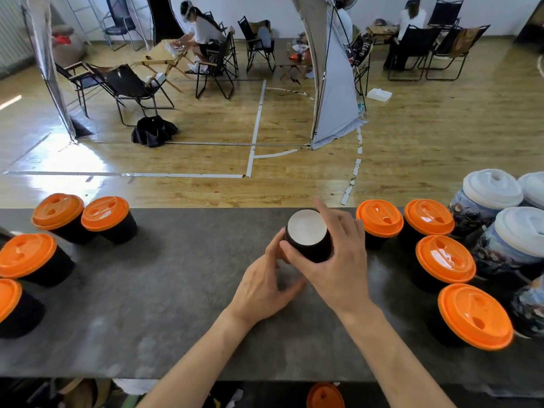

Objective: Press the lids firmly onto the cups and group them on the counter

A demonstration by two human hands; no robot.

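right hand [335, 260]: I read it as gripping the open cup [307, 229] from the right. The thumb lies across the near wall and the index finger is lifted above the rim.
left hand [265, 284]: holds the same cup low on its left side, with the thumb against the wall and the fingers curled in under it.
open cup: black outside, white inside, unlidded. It sits between both hands at mid-counter, near the far edge. I cannot tell whether its base rests on the surface.
counter [147, 290]: dark grey slab running across my view.
right group [444, 259]: four black cups with orange lids on, standing close together just right of the hands.
left group [104, 213]: four more orange-lidded black cups, well apart from the hands at the left end.
white-lidded cups [491, 188]: printed cups packed at the far right, just beside the right group.
loose orange lid [325, 396]: below the counter's near edge.
background: wooden floor, folding chairs [129, 83], and seated people at tables.
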